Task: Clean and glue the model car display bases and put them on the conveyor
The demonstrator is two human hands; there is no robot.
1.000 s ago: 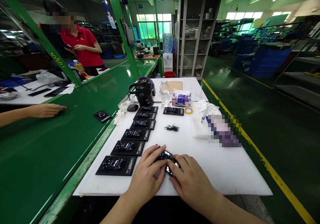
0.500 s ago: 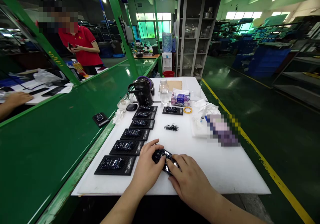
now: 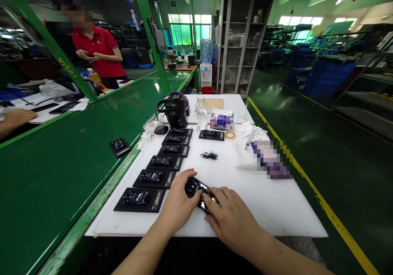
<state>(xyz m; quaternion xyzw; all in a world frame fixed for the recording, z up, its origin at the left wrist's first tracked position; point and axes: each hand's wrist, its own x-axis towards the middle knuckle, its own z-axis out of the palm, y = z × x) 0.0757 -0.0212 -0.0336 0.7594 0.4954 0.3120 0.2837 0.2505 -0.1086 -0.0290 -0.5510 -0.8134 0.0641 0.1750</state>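
Note:
Between my hands, near the front of the white table (image 3: 260,217), is a glossy black car-shaped piece (image 3: 194,186), tilted across the surface. My left hand (image 3: 179,201) grips its left end, thumb on top and fingers along the far side. My right hand (image 3: 229,213) holds the right end, its fingertips pressed on the top and the thumb at the near edge. My hands cover part of the piece. To the left runs a column of several black plates, each with a similar glossy car shape, the nearest plate (image 3: 139,199) close to my left forearm.
Black scraps (image 3: 209,155) lie beyond my hands. Another plate (image 3: 211,135) sits beside yellow tape (image 3: 230,134). A black jug (image 3: 175,111), clear bottle (image 3: 202,111) and tissue pack (image 3: 221,120) stand at the back. One plate (image 3: 119,146) rests on the green conveyor (image 3: 92,160). A person in red (image 3: 98,53) stands left.
The view has shifted slightly, so the table items sit a little differently in the picture. Both hands keep their hold on the car-shaped piece. The co-worker's hands have moved slightly.

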